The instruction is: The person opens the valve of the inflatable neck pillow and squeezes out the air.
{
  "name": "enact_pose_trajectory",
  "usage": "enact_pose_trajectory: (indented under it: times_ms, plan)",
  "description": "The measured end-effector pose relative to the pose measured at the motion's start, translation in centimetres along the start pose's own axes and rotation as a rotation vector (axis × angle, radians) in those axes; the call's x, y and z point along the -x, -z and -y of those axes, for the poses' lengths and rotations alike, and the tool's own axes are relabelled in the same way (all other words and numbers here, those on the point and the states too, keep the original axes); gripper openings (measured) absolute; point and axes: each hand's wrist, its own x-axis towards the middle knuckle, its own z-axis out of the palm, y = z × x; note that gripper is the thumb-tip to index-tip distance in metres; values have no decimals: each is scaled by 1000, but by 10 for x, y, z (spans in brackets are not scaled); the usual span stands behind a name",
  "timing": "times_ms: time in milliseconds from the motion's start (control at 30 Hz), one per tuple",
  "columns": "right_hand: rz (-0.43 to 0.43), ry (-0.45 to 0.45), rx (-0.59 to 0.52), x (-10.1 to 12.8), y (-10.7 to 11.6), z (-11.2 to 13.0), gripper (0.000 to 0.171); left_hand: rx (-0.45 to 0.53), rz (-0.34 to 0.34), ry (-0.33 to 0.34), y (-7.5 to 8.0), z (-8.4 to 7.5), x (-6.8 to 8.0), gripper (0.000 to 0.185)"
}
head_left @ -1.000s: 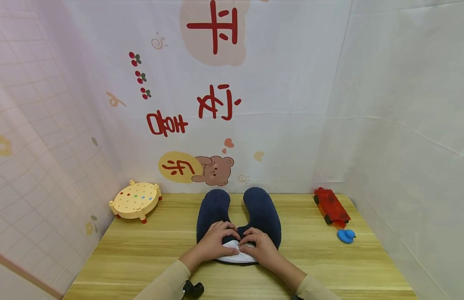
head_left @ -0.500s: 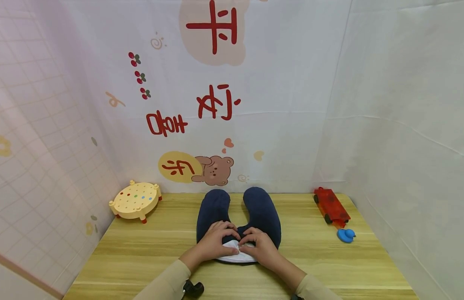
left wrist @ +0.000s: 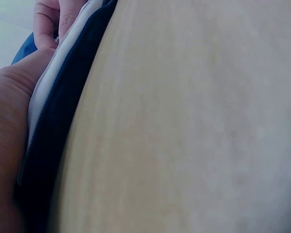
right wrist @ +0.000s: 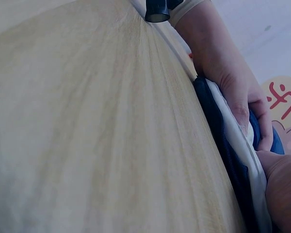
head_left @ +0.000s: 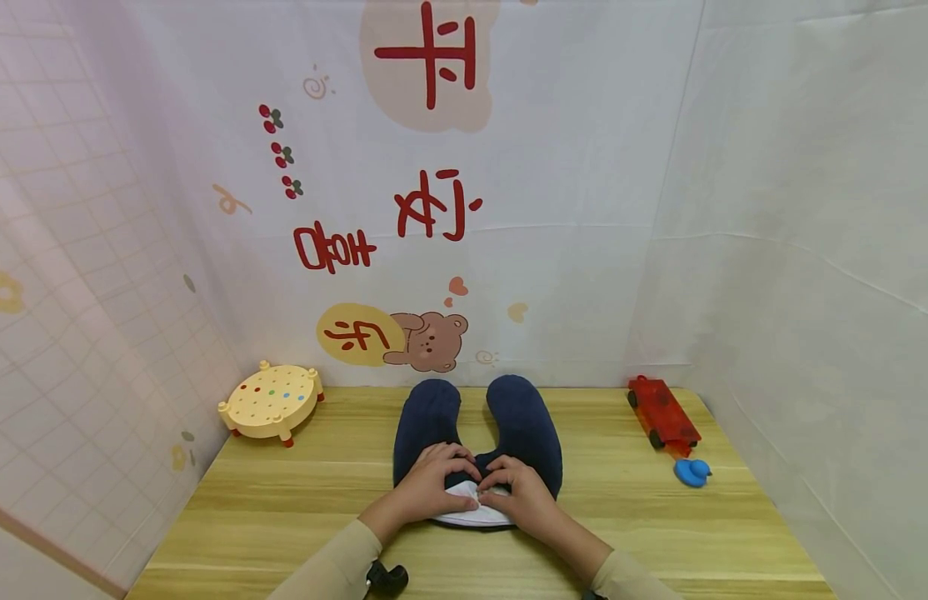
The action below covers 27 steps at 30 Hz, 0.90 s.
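A navy U-shaped neck pillow (head_left: 526,417) lies on the wooden table, its two ends toward the back wall. Along its near edge the cover is unzipped, and white inner fabric (head_left: 471,518) shows through. My left hand (head_left: 428,482) rests over the left side of this opening, thumb and fingers curled on the white fabric. From the right, my right hand (head_left: 530,500) pinches the same fabric, fingertips almost meeting the left ones. In the left wrist view, zipper teeth (left wrist: 44,108) run along the dark edge, and a tiny shiny bit shows by the right fingertips.
At the back left stands a round yellow pegboard-like toy (head_left: 272,402) with red-tipped legs. A red translucent toy cart (head_left: 662,412) sits at the back right, with a blue toy duck (head_left: 691,472) by its near end. Printed white cloth (head_left: 569,208) walls the table.
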Motion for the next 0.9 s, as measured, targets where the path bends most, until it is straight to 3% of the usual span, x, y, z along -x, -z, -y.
enact_pose_trajectory:
  times_ms: [900]
  plan:
    - [6,-3,11,0,-1,-3,6,7,0,-15,0,1,0,33]
